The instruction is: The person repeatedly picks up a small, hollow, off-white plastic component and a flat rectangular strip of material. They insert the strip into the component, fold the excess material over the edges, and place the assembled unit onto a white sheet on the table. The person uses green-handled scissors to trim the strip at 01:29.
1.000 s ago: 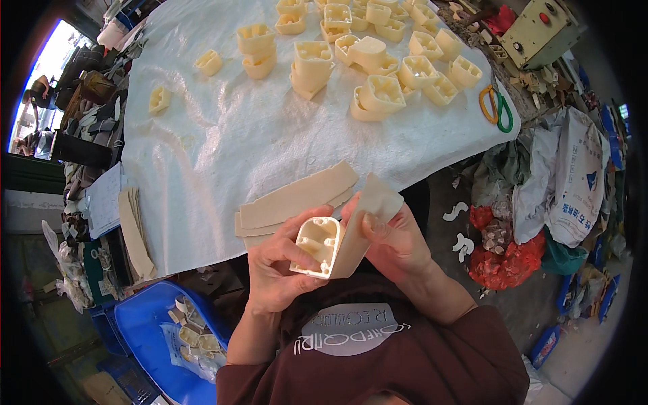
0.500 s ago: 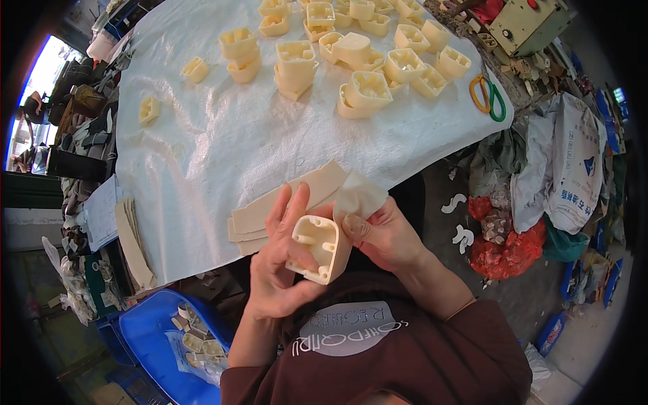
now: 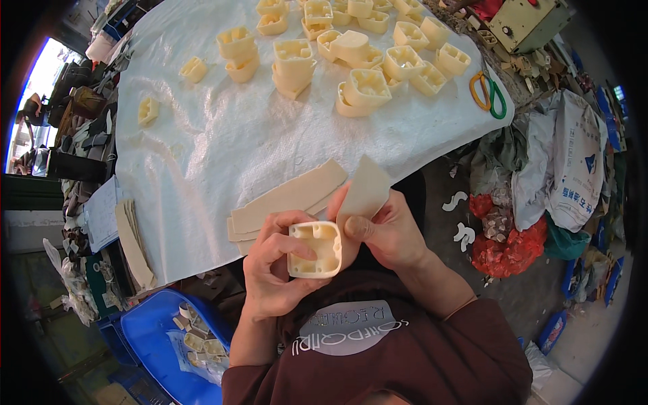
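Observation:
My left hand (image 3: 270,266) is closed around a hollow cream plastic housing (image 3: 325,251), its open side with inner posts facing up and one finger inside it. My right hand (image 3: 386,233) pinches a beige flexible strip (image 3: 364,192) between thumb and fingers, right beside the housing's right wall. The strip's free end points up and away from me. Whether its lower end touches the housing is hidden by my thumb. Just beyond my hands, several flat beige strips (image 3: 287,196) lie overlapping on the white table cover (image 3: 182,148).
Several cream housings (image 3: 370,88) stand, some stacked, at the table's far side. Scissors (image 3: 487,94) with orange and green handles lie at its right edge. A blue bin (image 3: 145,337) with parts is at lower left. Sacks (image 3: 574,162) and a red bag (image 3: 506,253) stand right.
My left hand has turned the housing so its opening faces more squarely up. The strip in my right hand now stands straighter, its free end raised.

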A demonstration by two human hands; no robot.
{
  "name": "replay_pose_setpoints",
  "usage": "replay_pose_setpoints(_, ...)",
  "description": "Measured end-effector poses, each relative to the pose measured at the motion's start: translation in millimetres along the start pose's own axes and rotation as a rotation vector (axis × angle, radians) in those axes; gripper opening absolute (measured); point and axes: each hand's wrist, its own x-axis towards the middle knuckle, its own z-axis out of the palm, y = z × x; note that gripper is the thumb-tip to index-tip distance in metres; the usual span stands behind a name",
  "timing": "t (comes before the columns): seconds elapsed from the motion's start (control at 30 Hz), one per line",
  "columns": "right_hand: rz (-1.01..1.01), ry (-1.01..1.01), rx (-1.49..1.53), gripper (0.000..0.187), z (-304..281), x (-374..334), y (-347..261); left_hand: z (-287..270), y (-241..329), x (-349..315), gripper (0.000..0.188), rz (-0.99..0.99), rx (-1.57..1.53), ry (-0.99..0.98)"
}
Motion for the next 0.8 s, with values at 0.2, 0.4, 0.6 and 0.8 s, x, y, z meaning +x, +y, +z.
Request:
replay_pose_setpoints(0.2,0.02,-0.012,0.014,0.031,-4.5,-1.6,3.2,6.7,-1.6,-1.5,0.046,-0.15,-0.114,0.13)
replay_pose_setpoints(0.4,-0.214,0.068,-0.074,0.032,1.4,0.6,16.7,32.6,-6.1,1.8,0.073,0.023,0.193,0.317)
replay_pose_setpoints(0.6,-0.132,0.066,0.009,0.025,-8.5,-2.6,12.9,26.7,-4.9,2.4,0.058,0.101,0.15,0.207)
replay_pose_setpoints(0.8,-0.134,-0.072,0.032,0.022,-2.4,-2.6,8.3,7.7,-2.7,-2.9,0.044,0.027,-0.185,-0.038)
